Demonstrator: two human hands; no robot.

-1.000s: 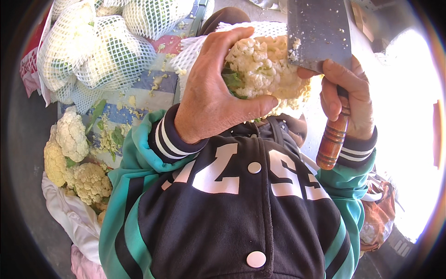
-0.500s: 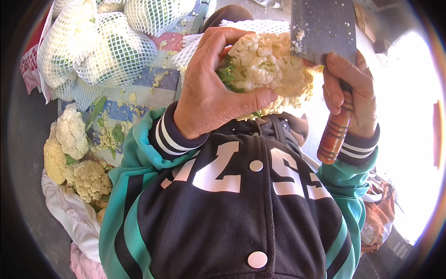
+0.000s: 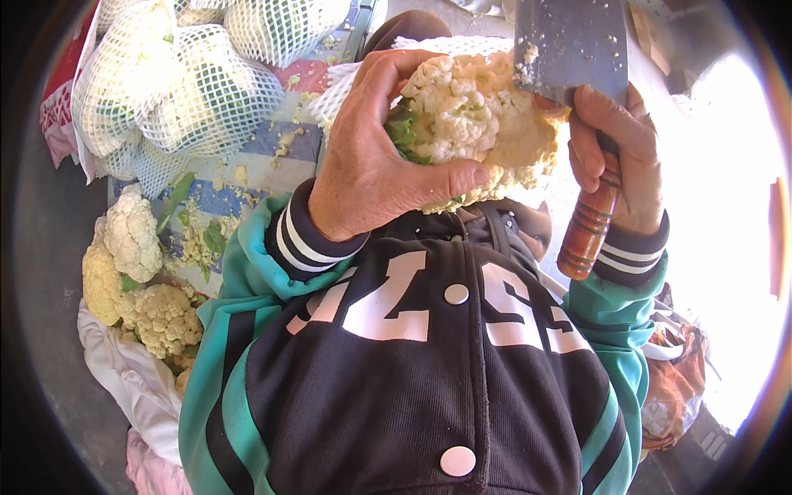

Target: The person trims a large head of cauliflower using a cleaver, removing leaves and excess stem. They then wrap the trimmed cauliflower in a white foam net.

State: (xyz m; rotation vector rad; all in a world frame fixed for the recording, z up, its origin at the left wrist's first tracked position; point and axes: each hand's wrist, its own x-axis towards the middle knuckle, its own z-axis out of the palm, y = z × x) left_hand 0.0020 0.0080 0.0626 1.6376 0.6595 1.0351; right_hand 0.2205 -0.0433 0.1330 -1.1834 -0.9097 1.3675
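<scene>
A pale cauliflower head [image 3: 466, 115] is held up in front of my chest, with green leaf bits on its left side. My left hand [image 3: 375, 153] grips it from the left, thumb across the near side and fingers over the far side. On the right, my right hand [image 3: 619, 157] is closed round a cleaver, its wooden handle [image 3: 589, 223] pointing down toward me. The broad steel blade [image 3: 573, 49] rises at the cauliflower's right edge, with white crumbs stuck to it. Whether the blade's edge touches the florets is hidden.
Cauliflowers in white foam netting [image 3: 206, 91] stand at the far left. Bare cauliflower heads [image 3: 132, 235] lie nearer on the left, beside a white cloth [image 3: 132, 388]. Crumbs and leaf scraps cover the striped surface [image 3: 280, 144]. An orange-brown bag [image 3: 672, 379] sits at the lower right.
My right hand and the cleaver have shifted slightly left, closer to the cauliflower. My left hand keeps its hold almost unchanged.
</scene>
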